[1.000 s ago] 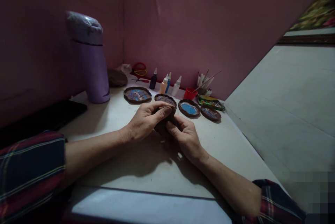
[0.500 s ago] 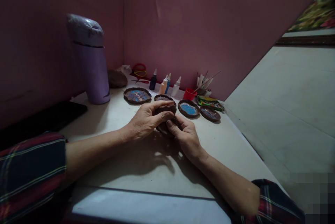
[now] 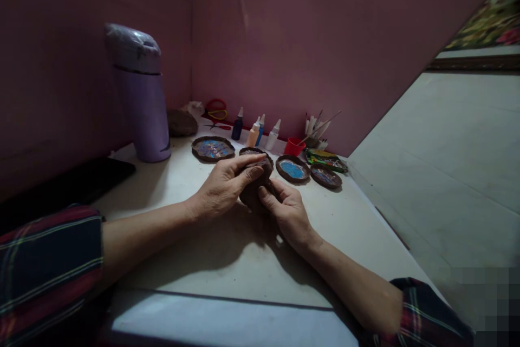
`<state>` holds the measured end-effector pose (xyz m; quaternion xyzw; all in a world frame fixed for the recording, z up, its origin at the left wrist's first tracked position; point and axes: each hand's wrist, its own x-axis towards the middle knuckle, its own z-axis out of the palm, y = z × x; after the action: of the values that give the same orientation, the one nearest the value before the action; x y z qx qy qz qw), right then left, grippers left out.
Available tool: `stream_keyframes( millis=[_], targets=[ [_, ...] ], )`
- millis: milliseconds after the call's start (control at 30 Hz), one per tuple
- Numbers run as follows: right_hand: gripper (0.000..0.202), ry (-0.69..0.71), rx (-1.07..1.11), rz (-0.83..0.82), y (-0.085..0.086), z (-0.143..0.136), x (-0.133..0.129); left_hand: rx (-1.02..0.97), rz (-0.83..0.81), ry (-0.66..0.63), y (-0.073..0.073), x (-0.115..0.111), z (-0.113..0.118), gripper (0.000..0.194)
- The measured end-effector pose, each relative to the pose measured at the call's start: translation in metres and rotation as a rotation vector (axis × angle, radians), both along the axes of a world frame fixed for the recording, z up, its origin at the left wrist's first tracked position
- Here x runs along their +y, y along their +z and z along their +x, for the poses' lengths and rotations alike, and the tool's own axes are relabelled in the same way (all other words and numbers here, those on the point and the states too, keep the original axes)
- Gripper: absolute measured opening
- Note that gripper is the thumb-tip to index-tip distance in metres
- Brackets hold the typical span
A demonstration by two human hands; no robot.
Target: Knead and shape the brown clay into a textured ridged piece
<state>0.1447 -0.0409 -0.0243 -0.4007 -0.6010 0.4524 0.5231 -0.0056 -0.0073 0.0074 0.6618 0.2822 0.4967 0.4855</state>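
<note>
A piece of dark brown clay (image 3: 255, 193) is held above the white table between both hands. My left hand (image 3: 227, 182) grips its upper left side, thumb across the near face and fingers behind. My right hand (image 3: 287, 205) pinches the lower right edge, its thumb pressed on the front. The fingertips behind the clay are hidden. Just beyond stands a shallow brown clay dish (image 3: 247, 151), partly covered by the clay and my left hand. Close to my right hand lies another clay dish with a blue inside (image 3: 293, 169).
More painted clay dishes (image 3: 213, 149) (image 3: 326, 177) lie on the table (image 3: 325, 228). Behind are paint bottles (image 3: 252, 133), a red cup (image 3: 294, 146), scissors (image 3: 219, 126) and brushes (image 3: 325, 126). A purple flask (image 3: 144, 109) stands left, beside a clay lump (image 3: 182, 122) and a dark flat object (image 3: 109, 176).
My left thumb has shifted slightly up and left over the clay, showing more of its front face. My right hand stays nearly in place on its lower right edge.
</note>
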Motion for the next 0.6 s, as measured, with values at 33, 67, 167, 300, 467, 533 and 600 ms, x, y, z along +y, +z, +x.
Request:
stream_keyframes(
  millis=[33, 67, 167, 300, 467, 533, 600],
  targets=[
    [0.027, 0.001, 0.012, -0.004, 0.0002, -0.0002, -0.0005, -0.002, -0.011, -0.004, 0.0014, -0.0002, -0.0004, 0.044],
    [0.027, 0.010, 0.025, -0.019, 0.0005, -0.0005, -0.0012, -0.001, -0.026, -0.008, 0.0027, -0.0004, -0.0010, 0.046],
    [0.028, 0.030, 0.051, -0.065, 0.0020, -0.0014, -0.0031, 0.010, -0.033, -0.019, 0.0039, -0.0002, -0.0027, 0.042],
    [0.027, -0.016, 0.045, -0.021, 0.0047, -0.0019, -0.0034, 0.028, -0.018, -0.075, 0.0000, 0.0010, -0.0038, 0.034],
    [0.028, -0.009, 0.083, -0.046, 0.0058, -0.0032, -0.0031, 0.077, 0.042, -0.013, -0.0034, 0.0015, -0.0028, 0.030],
    [0.029, 0.025, 0.095, -0.058, 0.0055, -0.0038, -0.0036, 0.088, 0.060, 0.009, -0.0027, 0.0011, -0.0026, 0.029],
    [0.029, 0.040, 0.094, -0.053, 0.0051, -0.0038, -0.0040, 0.108, 0.083, 0.039, -0.0014, 0.0003, -0.0024, 0.028]
  ],
)
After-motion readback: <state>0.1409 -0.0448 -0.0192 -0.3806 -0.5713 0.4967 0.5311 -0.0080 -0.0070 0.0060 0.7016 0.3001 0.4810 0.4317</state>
